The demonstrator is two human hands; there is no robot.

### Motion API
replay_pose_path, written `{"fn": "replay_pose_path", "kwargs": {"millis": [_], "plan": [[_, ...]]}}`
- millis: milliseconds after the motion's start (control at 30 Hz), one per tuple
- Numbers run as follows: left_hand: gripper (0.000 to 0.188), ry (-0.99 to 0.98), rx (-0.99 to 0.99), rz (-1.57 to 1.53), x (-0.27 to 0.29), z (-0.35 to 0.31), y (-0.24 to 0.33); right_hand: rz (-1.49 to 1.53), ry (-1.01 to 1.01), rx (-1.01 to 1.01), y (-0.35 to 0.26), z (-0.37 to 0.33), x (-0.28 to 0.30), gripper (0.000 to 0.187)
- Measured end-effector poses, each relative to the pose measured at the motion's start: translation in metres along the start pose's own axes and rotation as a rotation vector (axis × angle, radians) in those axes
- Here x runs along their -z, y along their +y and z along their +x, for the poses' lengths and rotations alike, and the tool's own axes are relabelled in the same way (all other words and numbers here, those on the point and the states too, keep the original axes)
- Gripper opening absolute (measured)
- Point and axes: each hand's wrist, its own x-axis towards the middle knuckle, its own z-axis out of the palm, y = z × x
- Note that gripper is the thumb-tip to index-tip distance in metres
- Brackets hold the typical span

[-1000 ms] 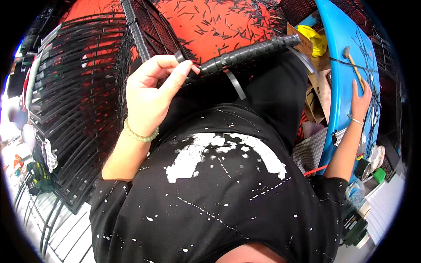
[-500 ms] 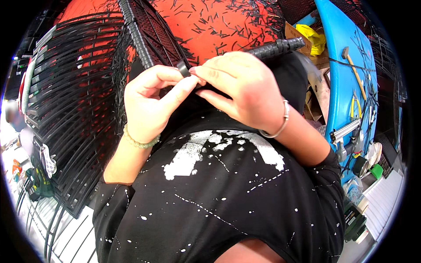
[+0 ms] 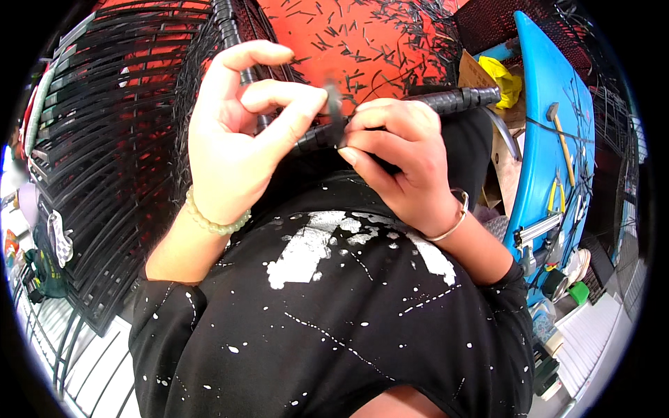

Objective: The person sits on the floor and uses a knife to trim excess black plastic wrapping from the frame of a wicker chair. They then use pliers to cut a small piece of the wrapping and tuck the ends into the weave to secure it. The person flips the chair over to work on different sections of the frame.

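A short, flat black plastic strip (image 3: 336,115) stands between my hands, its upper end smeared by motion. My right hand (image 3: 411,157) pinches its lower end between thumb and fingers. The thumb and a bent finger of my left hand (image 3: 233,132) are pressed together against the strip's side, while the forefinger is lifted away. Behind the hands, a strip-wrapped black bar (image 3: 456,101) crosses my lap, partly hidden by my fingers. Another wrapped bar (image 3: 228,28) runs upward behind my left hand, along a black woven panel (image 3: 261,28).
Left, a large slatted black rack (image 3: 111,139) spreads out. Cut black scraps lie over the red surface (image 3: 306,38) ahead. On the right stands a blue board (image 3: 550,76) bearing a hammer (image 3: 563,139) and yellow-handled pliers (image 3: 556,195). A yellow bag (image 3: 503,80) lies beside it.
My left hand has moved up and slightly left, its forefinger lifting. My right hand has turned and lowered, gripping the strip, which now stands upright. The view has shifted slightly.
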Motion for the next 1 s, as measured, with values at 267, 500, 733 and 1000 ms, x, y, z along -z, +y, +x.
{"fn": "replay_pose_path", "kwargs": {"millis": [267, 500, 733, 1000], "plan": [[0.037, -0.322, -0.646, 0.819, 0.022, 0.021, 0.006, -0.103, 0.007, -0.012, -0.003, 0.002, -0.002, 0.015], [0.036, -0.342, -0.709, 0.939, 0.027, 0.030, -0.008, -0.002, 0.042, -0.116, -0.022, -0.013, -0.007, 0.019], [0.025, -0.316, -0.396, 0.802, 0.021, 0.030, -0.018, -0.008, 0.082, -0.124, -0.017, -0.023, -0.015, 0.015], [0.022, -0.301, -0.311, 0.879, 0.016, 0.026, -0.023, -0.038, 0.113, -0.056, -0.011, -0.027, -0.019, 0.017]]}}
